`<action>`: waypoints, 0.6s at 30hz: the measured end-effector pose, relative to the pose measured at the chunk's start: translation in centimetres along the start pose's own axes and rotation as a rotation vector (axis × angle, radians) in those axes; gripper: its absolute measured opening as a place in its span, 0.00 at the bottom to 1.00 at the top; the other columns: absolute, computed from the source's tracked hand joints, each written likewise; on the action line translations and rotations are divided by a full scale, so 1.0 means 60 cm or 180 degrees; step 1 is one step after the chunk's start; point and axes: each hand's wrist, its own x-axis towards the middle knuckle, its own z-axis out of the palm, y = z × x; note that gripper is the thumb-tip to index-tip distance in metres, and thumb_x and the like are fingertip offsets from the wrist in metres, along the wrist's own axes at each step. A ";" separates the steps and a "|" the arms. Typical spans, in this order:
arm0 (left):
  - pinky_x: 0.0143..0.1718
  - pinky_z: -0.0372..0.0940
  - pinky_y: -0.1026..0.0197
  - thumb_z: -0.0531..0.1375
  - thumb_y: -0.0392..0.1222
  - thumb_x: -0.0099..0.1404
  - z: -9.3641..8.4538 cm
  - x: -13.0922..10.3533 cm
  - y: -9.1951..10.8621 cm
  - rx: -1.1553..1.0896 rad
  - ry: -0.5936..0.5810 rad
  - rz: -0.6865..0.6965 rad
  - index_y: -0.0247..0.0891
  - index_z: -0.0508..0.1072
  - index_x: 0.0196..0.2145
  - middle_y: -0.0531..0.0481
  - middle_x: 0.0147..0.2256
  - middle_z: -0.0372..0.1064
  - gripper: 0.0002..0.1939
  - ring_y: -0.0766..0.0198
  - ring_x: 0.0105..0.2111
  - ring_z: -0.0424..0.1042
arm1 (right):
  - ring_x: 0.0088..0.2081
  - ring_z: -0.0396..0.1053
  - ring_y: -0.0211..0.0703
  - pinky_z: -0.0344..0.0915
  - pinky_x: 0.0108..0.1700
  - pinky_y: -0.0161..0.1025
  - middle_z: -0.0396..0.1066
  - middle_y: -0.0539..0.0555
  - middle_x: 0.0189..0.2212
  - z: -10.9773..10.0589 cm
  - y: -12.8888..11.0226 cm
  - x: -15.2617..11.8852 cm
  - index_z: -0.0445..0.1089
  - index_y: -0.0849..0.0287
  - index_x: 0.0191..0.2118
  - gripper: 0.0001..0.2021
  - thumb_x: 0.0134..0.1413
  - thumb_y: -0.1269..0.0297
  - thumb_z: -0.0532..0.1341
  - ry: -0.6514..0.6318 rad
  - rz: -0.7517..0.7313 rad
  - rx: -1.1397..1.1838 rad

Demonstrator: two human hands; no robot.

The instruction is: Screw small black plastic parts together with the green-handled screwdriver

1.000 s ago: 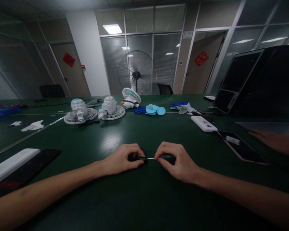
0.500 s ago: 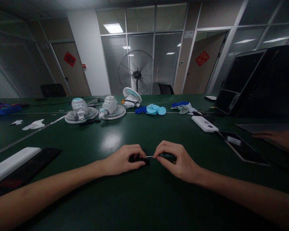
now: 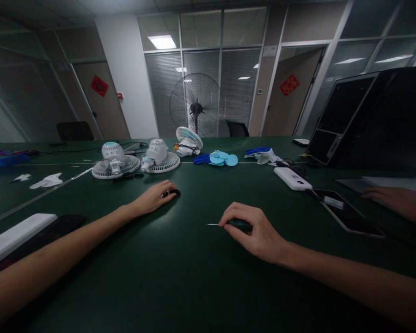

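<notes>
My right hand (image 3: 254, 231) is closed around the dark handle of a screwdriver (image 3: 241, 225). Its thin metal shaft points left, just above or on the green table. Farther off and to the left, my left hand (image 3: 154, 196) has its fingers around a small black object (image 3: 173, 192), mostly covered by the fingers, so its kind does not show. Beyond that hand lie two white fans, a left one (image 3: 114, 164) and a right one (image 3: 159, 159), both with the grille down. A third fan (image 3: 188, 141) sits behind them, grille tilted up.
Blue discs (image 3: 223, 158) and gloves (image 3: 261, 155) lie mid-table. A white power bank (image 3: 293, 178) and a phone (image 3: 346, 210) are at right, near another person's hand (image 3: 402, 201) and a black computer case (image 3: 346, 120). A white box (image 3: 21, 236) is at left.
My left hand has moved away from the screwdriver tip, leftward and farther across the table, with the black object in it. My right hand keeps its place, and the shaft now shows freely.
</notes>
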 end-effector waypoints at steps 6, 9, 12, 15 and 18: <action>0.44 0.69 0.52 0.54 0.66 0.67 -0.054 -0.035 -0.192 0.0613 0.0638 -0.0991 0.38 0.78 0.49 0.41 0.45 0.74 0.30 0.50 0.41 0.74 | 0.44 0.74 0.44 0.70 0.47 0.42 0.75 0.53 0.44 0.002 0.004 -0.001 0.77 0.56 0.45 0.07 0.66 0.72 0.64 -0.0029 0.0006 0.0034; 0.45 0.69 0.53 0.55 0.68 0.64 -0.068 -0.051 -0.227 0.0637 0.0770 -0.1324 0.38 0.79 0.48 0.40 0.46 0.76 0.32 0.48 0.41 0.75 | 0.44 0.74 0.44 0.70 0.47 0.42 0.75 0.54 0.44 0.003 0.005 -0.001 0.77 0.56 0.45 0.06 0.66 0.71 0.64 -0.0055 0.0032 0.0041; 0.44 0.68 0.58 0.62 0.69 0.58 -0.084 -0.053 -0.230 0.0332 0.0658 -0.1553 0.39 0.80 0.48 0.42 0.45 0.77 0.33 0.51 0.42 0.75 | 0.44 0.74 0.45 0.71 0.47 0.43 0.75 0.54 0.45 0.002 0.005 -0.001 0.77 0.56 0.46 0.06 0.67 0.71 0.63 -0.0078 0.0027 0.0043; 0.36 0.67 0.62 0.72 0.66 0.48 -0.109 -0.050 -0.227 -0.0196 0.0464 -0.1947 0.37 0.81 0.46 0.47 0.36 0.79 0.36 0.54 0.37 0.76 | 0.44 0.74 0.45 0.70 0.47 0.43 0.75 0.54 0.45 0.002 0.005 -0.002 0.77 0.56 0.46 0.06 0.67 0.71 0.64 -0.0094 0.0020 0.0043; 0.31 0.64 0.64 0.78 0.61 0.37 -0.132 -0.050 -0.227 -0.0393 0.0667 -0.2228 0.34 0.82 0.37 0.54 0.27 0.77 0.34 0.58 0.31 0.74 | 0.43 0.74 0.45 0.70 0.46 0.42 0.75 0.54 0.44 0.002 0.004 -0.001 0.77 0.56 0.45 0.06 0.66 0.71 0.64 -0.0066 -0.0001 0.0018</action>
